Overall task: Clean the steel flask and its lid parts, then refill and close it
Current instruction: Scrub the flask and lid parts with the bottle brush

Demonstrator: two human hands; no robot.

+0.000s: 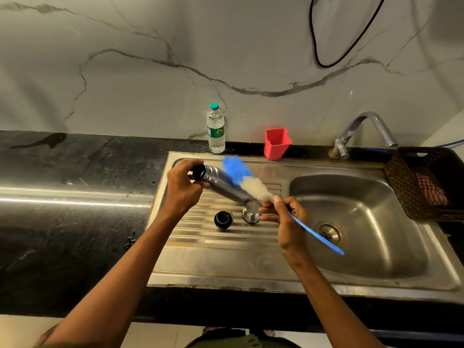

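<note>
My left hand (181, 185) grips the steel flask (222, 183) near its open dark mouth and holds it tilted over the ribbed draining board, base toward the right. My right hand (286, 217) holds a bottle brush (251, 184) by its thin blue handle; the blue and white bristles lie blurred against the outside of the flask. On the draining board below sit the black inner stopper (223, 219) and the steel cup lid (251, 212), the lid just left of my right fingers.
A steel sink unit (226, 262) has its basin and drain (329, 232) at the right under a tap (364, 131). A water bottle (215, 128) and a red cup (276, 143) stand at the back. A brown basket (424, 182) sits at the far right. Black counter (75, 197) lies left.
</note>
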